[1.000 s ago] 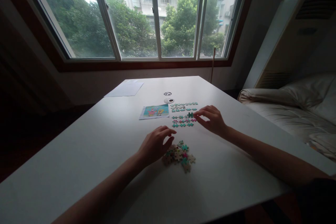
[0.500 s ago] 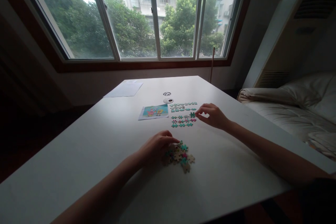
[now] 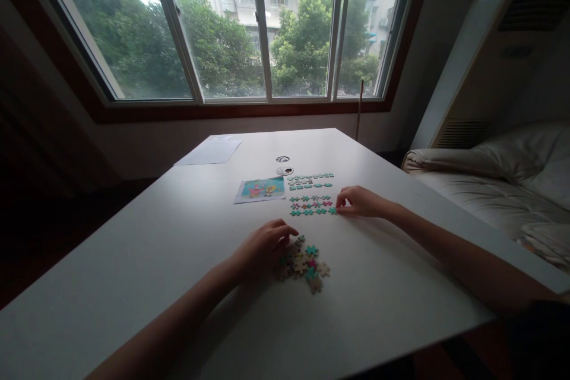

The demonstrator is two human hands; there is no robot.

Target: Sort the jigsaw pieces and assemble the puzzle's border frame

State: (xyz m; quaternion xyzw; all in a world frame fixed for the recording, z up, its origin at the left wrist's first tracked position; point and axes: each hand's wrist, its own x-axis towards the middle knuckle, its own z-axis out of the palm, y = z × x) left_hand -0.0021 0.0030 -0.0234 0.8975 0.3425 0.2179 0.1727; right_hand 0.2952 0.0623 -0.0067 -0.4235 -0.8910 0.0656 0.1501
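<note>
Teal puzzle piece in the fingertip grip of the right hand, left hand half-spread at the puzzle pile

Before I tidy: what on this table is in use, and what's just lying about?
In use:
teal jigsaw piece at the right hand
mixed-colour jigsaw pile by the left hand
rows of mostly teal pieces
colourful rectangular cartoon picture, probably

Apparently just lying about:
flat white paper sheet
two round black-and-white patches
</note>
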